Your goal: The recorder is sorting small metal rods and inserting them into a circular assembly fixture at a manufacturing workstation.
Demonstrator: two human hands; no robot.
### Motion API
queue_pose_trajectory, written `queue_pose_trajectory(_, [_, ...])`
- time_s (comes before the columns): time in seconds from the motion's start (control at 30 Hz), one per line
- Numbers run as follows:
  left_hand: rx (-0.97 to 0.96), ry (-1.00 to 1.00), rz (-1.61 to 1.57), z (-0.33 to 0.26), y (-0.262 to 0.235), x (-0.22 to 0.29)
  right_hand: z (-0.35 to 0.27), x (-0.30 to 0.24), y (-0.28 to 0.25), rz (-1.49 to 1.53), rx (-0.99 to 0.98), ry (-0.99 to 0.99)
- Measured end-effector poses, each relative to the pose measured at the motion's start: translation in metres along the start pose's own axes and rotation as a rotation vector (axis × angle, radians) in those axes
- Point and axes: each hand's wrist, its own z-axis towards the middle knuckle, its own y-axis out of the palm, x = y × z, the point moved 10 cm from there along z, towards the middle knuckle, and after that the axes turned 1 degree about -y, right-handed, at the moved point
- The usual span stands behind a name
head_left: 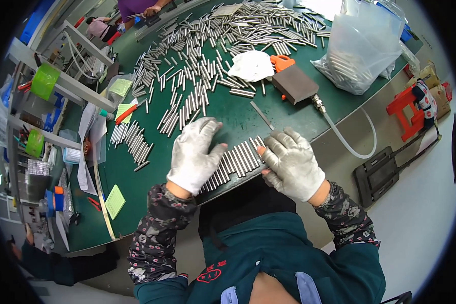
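A row of short metal rods (238, 160) lies side by side along the table's near edge, between my two gloved hands. At the row's left end, my left hand (194, 156) rests with its thumb apart from its fingers, covering some rods. My right hand (295, 164) lies at the right end, fingers spread; a bare fingertip pokes through the glove and touches or nearly touches the last rods. Beyond the right fingers is a thin flat metal strip (261, 115). A large scattered heap of similar rods (202, 66) covers the far part of the table.
Right of the heap sit a white cloth (252, 66), a brown block (295, 84) with an orange handle and clear hose (342, 137), and a plastic bag of rods (359, 50). A smaller rod group (136, 142), orange-handled tool (126, 114) and note pad (115, 201) lie left.
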Motion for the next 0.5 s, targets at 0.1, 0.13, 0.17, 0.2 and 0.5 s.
queue_pose_trajectory(0.1, [-0.142,0.110,-0.085,-0.030,0.005,-0.013,0.001,-0.005,0.003,0.019,-0.022,-0.027])
queue_pose_trajectory(0.13, [-0.248,0.106,-0.040,-0.042,0.016,-0.014,0.001,-0.005,0.004,0.036,-0.010,-0.036])
queue_pose_trajectory(0.17, [-0.290,0.139,-0.001,-0.051,0.022,-0.007,0.003,-0.006,0.002,0.042,-0.010,-0.043])
queue_pose_trajectory(0.2, [-0.301,0.142,0.015,-0.055,0.025,-0.002,0.007,-0.003,-0.002,0.051,-0.010,-0.014])
queue_pose_trajectory(0.5, [-0.168,0.150,-0.079,-0.054,0.018,0.010,0.029,-0.021,0.031,0.217,-0.130,-0.099])
